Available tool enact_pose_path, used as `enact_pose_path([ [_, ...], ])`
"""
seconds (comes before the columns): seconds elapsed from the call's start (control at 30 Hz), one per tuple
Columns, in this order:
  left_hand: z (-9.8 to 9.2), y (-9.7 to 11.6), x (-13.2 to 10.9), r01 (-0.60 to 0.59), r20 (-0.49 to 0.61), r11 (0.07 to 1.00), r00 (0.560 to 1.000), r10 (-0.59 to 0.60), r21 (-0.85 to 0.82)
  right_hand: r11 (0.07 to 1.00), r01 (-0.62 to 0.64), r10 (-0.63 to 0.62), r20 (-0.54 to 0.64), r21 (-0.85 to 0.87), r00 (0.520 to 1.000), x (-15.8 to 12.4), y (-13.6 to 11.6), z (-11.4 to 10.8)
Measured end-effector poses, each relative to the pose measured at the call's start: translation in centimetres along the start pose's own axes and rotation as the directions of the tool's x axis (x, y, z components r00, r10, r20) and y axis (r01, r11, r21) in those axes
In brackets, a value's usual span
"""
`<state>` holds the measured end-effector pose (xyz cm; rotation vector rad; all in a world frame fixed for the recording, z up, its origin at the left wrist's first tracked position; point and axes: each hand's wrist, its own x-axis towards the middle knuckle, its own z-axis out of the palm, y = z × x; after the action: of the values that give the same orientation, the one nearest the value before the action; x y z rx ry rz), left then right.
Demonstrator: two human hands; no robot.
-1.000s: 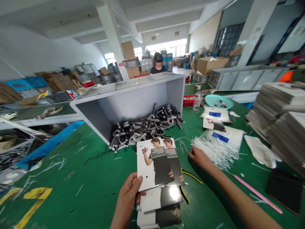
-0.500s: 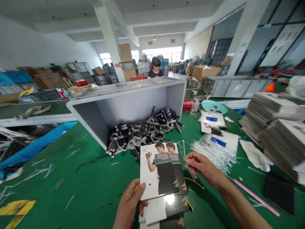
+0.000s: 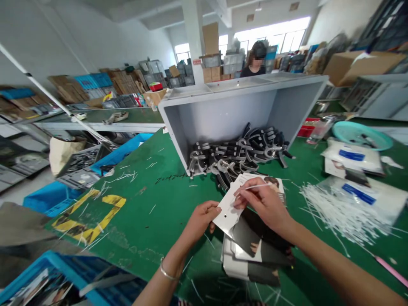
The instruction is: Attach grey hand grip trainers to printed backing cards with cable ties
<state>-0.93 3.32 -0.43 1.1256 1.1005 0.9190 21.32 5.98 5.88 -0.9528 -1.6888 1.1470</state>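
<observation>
- White-and-black glossy card point(image 3: 227, 216), flat with a small round hole, lies between the two hands.
- Left hand point(image 3: 203, 216) pinches its left edge, thumb on top, fingers curled beneath.
- Right hand point(image 3: 263, 202), fingers bent over the card, grips a thin white plastic tie point(image 3: 254, 187).
- Below the hands, a loose stack of similar shiny cards point(image 3: 236, 263) rests on the scuffed green table point(image 3: 165, 229).
- Beyond the hands, curved black-and-grey grips point(image 3: 264, 142) tangle inside a smooth grey plastic crate point(image 3: 223, 117) lying on its side.
- Right of the right hand, slender white ties point(image 3: 341, 214) spread in a bristly heap.
</observation>
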Motion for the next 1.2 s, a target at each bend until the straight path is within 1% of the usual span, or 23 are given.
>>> enact_pose_path([
  [0.07, -0.3, -0.8, 0.0, -0.006, -0.024, 1.000, 1.000, 0.006, -0.029, 0.995, 0.009, 0.001, 0.100, -0.101, 0.995, 0.0, 1.2, 1.8],
  [0.1, -0.4, -1.1, 0.0, -0.009, -0.033, 0.999, 0.999, 0.007, -0.044, 0.992, 0.014, 0.002, 0.128, -0.126, 0.992, -0.2, 1.8, 2.3],
  [0.17, -0.4, -1.6, -0.1, -0.012, -0.048, 0.997, 0.999, 0.008, -0.080, 0.990, 0.018, 0.002, 0.147, -0.139, 0.989, -0.5, 3.0, 3.0],
  [0.27, -0.2, -1.8, -0.4, -0.016, -0.048, 0.989, 0.999, 0.009, -0.147, 0.993, 0.019, -0.007, 0.093, -0.121, 0.996, -0.9, 3.7, 3.1],
  [0.33, -0.2, -1.4, -0.6, -0.028, -0.064, 0.980, 0.998, 0.015, -0.199, 0.994, 0.034, -0.032, 0.019, -0.104, 0.999, -1.0, 3.3, 2.7],
  [0.4, -0.6, -0.7, -0.5, -0.043, -0.073, 0.978, 0.997, 0.029, -0.206, 0.992, 0.065, -0.072, -0.057, -0.112, 0.996, -0.9, 2.3, 2.1],
  [0.43, -1.0, -0.1, -0.3, -0.043, -0.053, 0.982, 0.998, 0.034, -0.183, 0.989, 0.087, -0.100, -0.099, -0.123, 0.990, -0.9, 1.6, 1.8],
  [0.5, -1.8, 0.9, 0.4, -0.024, 0.052, 0.995, 0.998, 0.030, -0.096, 0.981, 0.130, -0.154, -0.174, -0.143, 0.973, -0.6, 0.4, 1.3],
  [0.57, -2.2, 1.7, 1.2, -0.002, 0.160, 1.000, 0.987, 0.004, -0.011, 0.979, 0.148, -0.173, -0.194, -0.137, 0.965, -0.2, -0.1, 1.2],
  [0.6, -2.3, 1.8, 1.7, 0.007, 0.190, 1.000, 0.982, -0.009, 0.011, 0.981, 0.137, -0.160, -0.166, -0.140, 0.973, 0.0, 0.1, 1.2],
  [0.67, -1.9, 1.6, 2.4, 0.018, 0.202, 1.000, 0.979, -0.021, 0.016, 0.975, 0.099, -0.112, -0.053, -0.200, 0.992, 0.3, 1.1, 1.5],
  [0.73, -1.5, 1.0, 2.9, 0.025, 0.190, 1.000, 0.982, -0.022, -0.011, 0.955, 0.066, -0.057, 0.040, -0.289, 0.998, 0.5, 2.7, 1.8],
  [0.8, -1.3, 0.0, 3.1, 0.029, 0.170, 0.999, 0.985, -0.021, -0.042, 0.936, 0.051, -0.031, 0.062, -0.348, 0.998, 0.4, 4.0, 1.9],
  [0.87, -1.3, -1.0, 3.0, 0.017, 0.116, 0.996, 0.993, -0.006, -0.091, 0.916, 0.059, -0.036, 0.066, -0.398, 0.997, 0.3, 4.7, 1.9],
  [0.93, -1.3, -2.0, 2.7, -0.023, 0.021, 0.990, 0.999, 0.026, -0.142, 0.879, 0.098, -0.059, 0.097, -0.467, 0.994, 0.3, 4.9, 1.9],
  [1.0, -1.0, -3.0, 2.4, -0.070, -0.069, 0.983, 0.996, 0.059, -0.171, 0.842, 0.151, -0.078, 0.160, -0.518, 0.984, 0.4, 4.9, 2.0],
  [1.1, 0.4, -4.5, 2.2, -0.112, -0.124, 0.978, 0.988, 0.090, -0.178, 0.826, 0.218, -0.104, 0.238, -0.520, 0.966, 0.8, 5.0, 2.3],
  [1.2, 1.5, -5.5, 2.2, -0.148, -0.165, 0.976, 0.979, 0.122, -0.159, 0.835, 0.269, -0.166, 0.246, -0.480, 0.955, 1.1, 5.0, 2.1],
])
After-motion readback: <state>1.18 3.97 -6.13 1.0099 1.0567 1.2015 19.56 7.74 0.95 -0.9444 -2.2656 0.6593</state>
